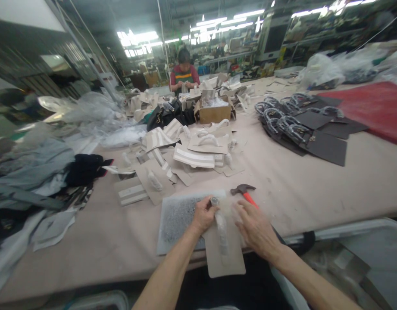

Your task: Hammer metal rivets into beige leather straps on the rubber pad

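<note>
My left hand (203,215) is closed around a small round metal tool (214,201) held upright over a beige bag panel (224,253) with a plastic-wrapped handle (222,234). The panel lies partly on a grey scuffed work mat (179,219) at the table's near edge. My right hand (254,228) rests on the panel's right side, fingers bent and pressing it down. A hammer with a red handle (245,192) lies just beyond my right hand.
Several beige and striped bag panels (192,157) are strewn mid-table. Dark panels with wrapped handles (301,127) lie at right beside a red sheet (376,107). A cardboard box (214,113) stands farther back. A person (184,73) works at the far end. Fabric and plastic are heaped at left.
</note>
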`<state>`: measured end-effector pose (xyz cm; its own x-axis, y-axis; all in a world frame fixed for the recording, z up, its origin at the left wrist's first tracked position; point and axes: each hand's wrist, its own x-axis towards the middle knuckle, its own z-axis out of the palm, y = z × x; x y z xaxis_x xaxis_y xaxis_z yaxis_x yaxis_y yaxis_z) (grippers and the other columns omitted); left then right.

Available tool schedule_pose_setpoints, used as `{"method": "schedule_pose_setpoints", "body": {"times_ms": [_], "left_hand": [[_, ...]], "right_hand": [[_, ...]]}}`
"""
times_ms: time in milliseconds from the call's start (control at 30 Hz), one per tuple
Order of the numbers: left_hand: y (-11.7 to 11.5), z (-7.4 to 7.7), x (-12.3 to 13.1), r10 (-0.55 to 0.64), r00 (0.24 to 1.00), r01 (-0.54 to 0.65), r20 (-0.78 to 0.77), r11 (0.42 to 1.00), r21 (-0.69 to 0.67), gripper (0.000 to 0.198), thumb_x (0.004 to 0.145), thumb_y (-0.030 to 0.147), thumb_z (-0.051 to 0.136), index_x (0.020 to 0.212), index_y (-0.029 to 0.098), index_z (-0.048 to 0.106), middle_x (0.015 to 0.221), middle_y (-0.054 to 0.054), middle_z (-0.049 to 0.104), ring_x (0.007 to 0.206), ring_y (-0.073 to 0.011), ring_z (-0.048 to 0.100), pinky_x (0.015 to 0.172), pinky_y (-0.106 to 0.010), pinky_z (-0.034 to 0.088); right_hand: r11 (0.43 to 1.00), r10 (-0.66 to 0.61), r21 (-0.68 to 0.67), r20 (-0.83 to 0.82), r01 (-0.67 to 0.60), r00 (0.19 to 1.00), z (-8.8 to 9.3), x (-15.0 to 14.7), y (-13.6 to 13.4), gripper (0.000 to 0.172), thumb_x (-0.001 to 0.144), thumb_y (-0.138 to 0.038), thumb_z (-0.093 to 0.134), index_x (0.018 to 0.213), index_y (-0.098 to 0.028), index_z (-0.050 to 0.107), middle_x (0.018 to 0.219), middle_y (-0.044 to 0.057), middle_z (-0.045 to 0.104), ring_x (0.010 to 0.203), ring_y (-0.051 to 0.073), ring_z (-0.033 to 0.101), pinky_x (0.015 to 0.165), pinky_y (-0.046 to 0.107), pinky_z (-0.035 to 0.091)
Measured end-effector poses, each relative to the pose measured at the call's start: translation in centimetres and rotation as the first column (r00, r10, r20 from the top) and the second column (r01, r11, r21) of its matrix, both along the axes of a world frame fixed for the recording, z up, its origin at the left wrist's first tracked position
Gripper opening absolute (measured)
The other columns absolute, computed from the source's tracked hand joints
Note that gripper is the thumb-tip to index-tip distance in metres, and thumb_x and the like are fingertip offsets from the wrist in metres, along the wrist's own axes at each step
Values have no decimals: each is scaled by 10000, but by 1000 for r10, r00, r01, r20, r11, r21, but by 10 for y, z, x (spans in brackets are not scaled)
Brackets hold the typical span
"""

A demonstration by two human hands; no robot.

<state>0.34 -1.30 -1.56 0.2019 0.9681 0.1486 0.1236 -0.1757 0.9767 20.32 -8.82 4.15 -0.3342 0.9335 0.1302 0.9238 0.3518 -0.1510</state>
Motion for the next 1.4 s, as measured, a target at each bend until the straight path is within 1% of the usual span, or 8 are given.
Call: {"method": "schedule_pose_setpoints", "body": {"times_ms": [100,167,400,567,967,1133,1267,1400], "left_hand": [[3,-4,3,51,993,-42,104,995,-86,196,740,261,697,906,157,677,826,-25,705,771,-166,629,736,-259,502],[6,-4,5,134,971,-101,196,980,-168,269,719,322,744,912,149,672,836,-36,719,762,-163,648,730,-256,514],[18,32,-19,424,776,-350,466,905,-240,377,691,375,830,930,133,669,871,-57,741,807,-172,704,792,-283,552],[15,57,-38,348,837,-339,422,936,-99,351,719,361,826,945,139,674,886,-67,753,821,-180,705,811,-297,561],[1,6,7,103,950,-39,294,975,-217,343,729,360,762,978,147,659,925,-82,752,806,-172,679,740,-261,524],[2,5,1,95,957,-41,275,980,-196,321,764,389,733,951,139,659,901,-81,739,790,-171,663,725,-261,514],[4,6,-3,76,961,-14,265,973,-229,379,746,443,748,952,143,643,911,-87,733,830,-189,678,761,-278,515],[7,6,-6,26,964,40,266,970,-239,371,741,425,758,955,147,637,907,-79,732,854,-195,686,779,-278,510]], "right_hand": [[930,362,-60,-8,-362,932,0,-33,-7,447,821,-60,482,1242,-194,552,1429,132,483,1099,247,538,912,393,443],[912,402,-108,41,-396,915,1,-49,-8,355,784,-53,511,1102,-187,596,1389,120,516,1013,245,548,857,399,442],[993,-10,-116,208,35,978,27,-56,1,231,872,-57,429,990,-142,608,962,154,657,901,288,628,797,402,425],[914,-225,-333,64,233,972,33,-56,-2,271,963,-293,492,1193,-155,528,925,119,710,848,275,701,652,319,404],[864,-320,-455,-164,216,933,13,-88,-27,434,1001,-471,421,1253,-140,544,1003,144,724,935,305,704,762,373,481],[891,-400,-314,-204,327,893,6,-51,-15,452,1017,-455,384,1286,-130,548,1107,142,674,989,256,663,840,355,482],[879,-466,-105,9,464,885,-1,-7,2,414,994,-411,443,1195,-82,593,1081,181,631,987,302,624,817,386,462],[839,-521,-101,134,534,843,-12,27,9,377,983,-420,454,1101,-102,619,1011,165,618,920,306,618,739,371,436]]}}
